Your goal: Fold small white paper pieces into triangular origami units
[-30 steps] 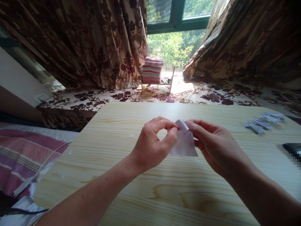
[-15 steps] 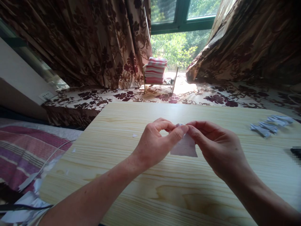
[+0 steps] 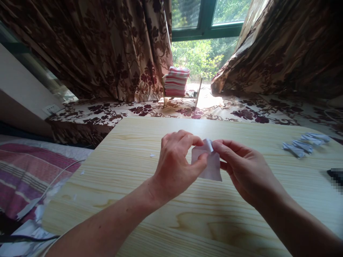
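Observation:
A small piece of white paper (image 3: 213, 167) hangs above the table, its top edge folded or rolled over. My right hand (image 3: 242, 164) pinches its upper right corner between thumb and fingers. At the paper's left side is my left hand (image 3: 178, 164), thumb and index finger spread apart around the upper part of the sheet. Whether a left fingertip still touches the paper I cannot tell. Several folded paper pieces (image 3: 302, 144) lie in a row at the table's right.
The light wooden table (image 3: 128, 200) carries a tiny paper scrap (image 3: 152, 155) left of my hands. A dark object (image 3: 334, 175) sits at the right edge. Behind, a small rack holds folded striped cloths (image 3: 177, 81) on the patterned window ledge (image 3: 139, 109).
My left thumb and fingers have parted from their pinch at the paper's top edge. The folded top now shows, while my right hand keeps its grip.

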